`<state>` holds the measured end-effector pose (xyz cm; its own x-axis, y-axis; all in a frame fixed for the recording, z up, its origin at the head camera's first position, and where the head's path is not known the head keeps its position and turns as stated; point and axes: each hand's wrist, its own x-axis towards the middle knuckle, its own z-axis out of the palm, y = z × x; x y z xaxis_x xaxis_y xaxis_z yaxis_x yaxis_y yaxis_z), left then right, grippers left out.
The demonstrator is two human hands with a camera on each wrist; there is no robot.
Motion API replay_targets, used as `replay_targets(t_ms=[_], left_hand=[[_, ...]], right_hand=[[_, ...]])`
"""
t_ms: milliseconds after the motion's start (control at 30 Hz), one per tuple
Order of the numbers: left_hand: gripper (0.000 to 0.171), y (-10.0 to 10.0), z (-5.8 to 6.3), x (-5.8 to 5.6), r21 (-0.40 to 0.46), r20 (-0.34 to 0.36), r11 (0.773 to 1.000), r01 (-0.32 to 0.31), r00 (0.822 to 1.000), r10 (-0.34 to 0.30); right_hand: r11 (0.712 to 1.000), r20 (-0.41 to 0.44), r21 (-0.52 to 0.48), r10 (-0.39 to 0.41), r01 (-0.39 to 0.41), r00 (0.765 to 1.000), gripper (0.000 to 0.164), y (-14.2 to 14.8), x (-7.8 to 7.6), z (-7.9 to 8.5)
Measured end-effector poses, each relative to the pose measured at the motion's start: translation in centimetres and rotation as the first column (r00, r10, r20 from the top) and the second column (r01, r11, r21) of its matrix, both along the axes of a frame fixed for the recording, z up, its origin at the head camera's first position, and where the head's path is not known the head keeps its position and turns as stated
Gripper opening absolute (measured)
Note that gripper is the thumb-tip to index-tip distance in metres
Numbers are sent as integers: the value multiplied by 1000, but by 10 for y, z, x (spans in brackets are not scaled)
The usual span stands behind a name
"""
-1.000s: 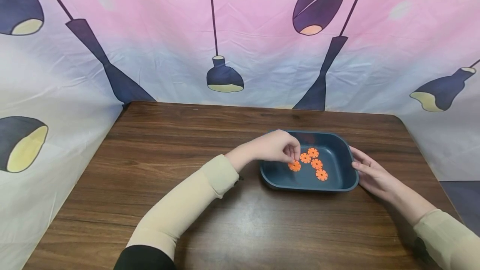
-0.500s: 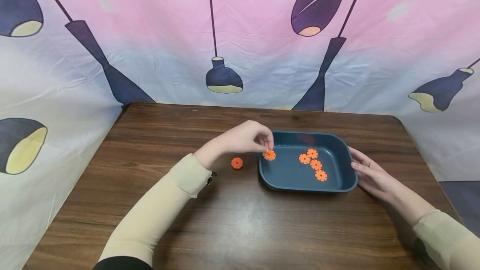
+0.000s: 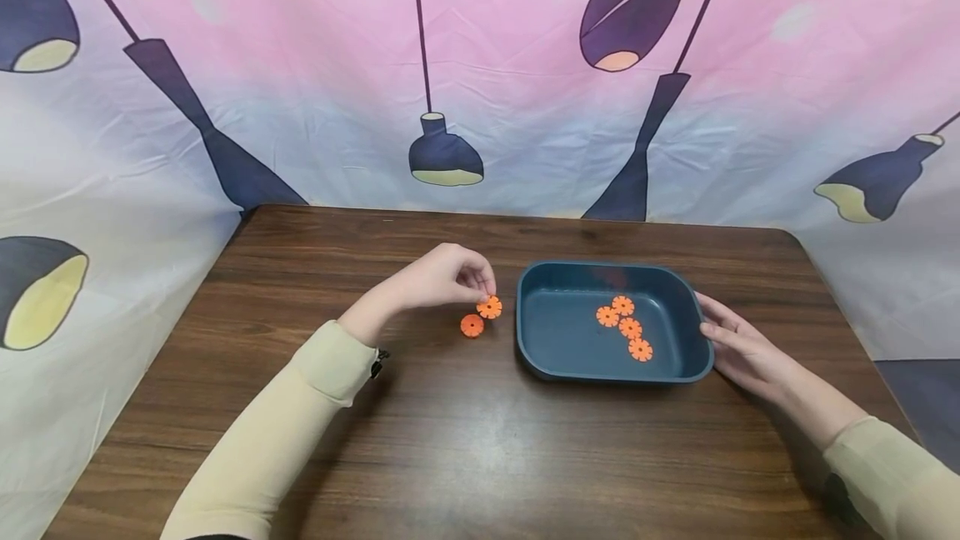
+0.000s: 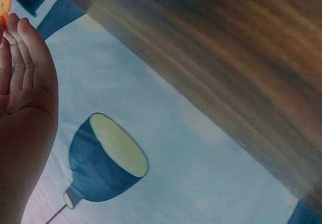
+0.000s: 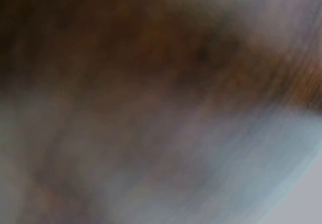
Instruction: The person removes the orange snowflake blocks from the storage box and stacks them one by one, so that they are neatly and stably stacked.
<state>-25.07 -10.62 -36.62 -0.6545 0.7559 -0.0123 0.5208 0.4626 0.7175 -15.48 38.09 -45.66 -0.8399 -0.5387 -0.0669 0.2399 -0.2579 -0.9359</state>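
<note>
My left hand (image 3: pixel 456 275) pinches an orange notched interlocking disc (image 3: pixel 491 307) between thumb and fingertips, left of a dark blue rectangular basin (image 3: pixel 555 375). Just below it on the table lies a second orange disc (image 3: pixel 472 326); whether the two touch, I cannot tell. Inside the basin several more orange discs (image 3: pixel 631 328) lie flat in a cluster right of its middle. My right hand (image 3: pixel 750 355) holds the basin's right end, thumb at the rim and fingers along the outer wall. In the left wrist view, the held disc (image 4: pixel 5 0) shows at the upper left corner. The right wrist view is blurred.
The brown wood-grain table (image 3: pixel 420 457) carries the basin near its right side. Behind its far edge hangs a cloth backdrop (image 3: pixel 337 107) printed with lamps.
My left hand has moved left, out of the basin, carrying the pinched disc to beside the one on the table. My right hand and the basin have stayed in place.
</note>
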Motion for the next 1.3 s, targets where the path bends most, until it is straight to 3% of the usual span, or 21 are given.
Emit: replay_targets(t_ms=[300,700,967,1300], left_hand=[[7,-12,-20,-3,-10,55,1000,-24,998,24],[9,-14,-30,-6,-50,154,997,-62,986,69],[11,-16,-38,-10,-60,149,997,-56,987,64],[10,-17,-38,-11,-67,146,995,-73,986,82]], right_hand=[[1000,-1,-4,1,-1,1000,52,0,0,0],[1000,-6,18,-10,10,1000,52,1,-1,0],[1000,6,26,-17,17,1000,51,0,0,1],[999,10,36,-27,26,1000,50,-1,1,3]])
